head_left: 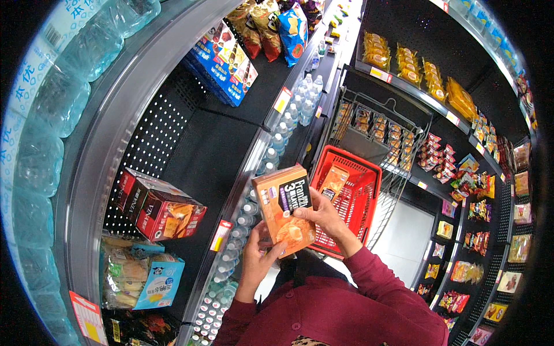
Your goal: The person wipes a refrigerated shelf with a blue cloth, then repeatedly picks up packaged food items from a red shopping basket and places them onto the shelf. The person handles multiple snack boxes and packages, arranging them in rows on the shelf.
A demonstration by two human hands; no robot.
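Observation:
An orange snack box [287, 212] with a dark label panel is held in front of my chest, tilted, its printed front up. My left hand [259, 254] grips its lower left corner, thumb on the front. My right hand [329, 216] holds the right edge, thumb pressed on the front and fingers behind, partly hidden. Just beyond my right hand is a red plastic basket [374, 199], and inside it lies a similar orange box [334, 181].
A metal shopping cart [398, 109] surrounds the basket. At left, a black shelf [222, 141] carries red boxes [170, 210], a blue-white bag [161, 282] and a blue carton [225, 66]. Water bottles [245, 216] line the level below. Packaged snacks [444, 155] fill shelves at right.

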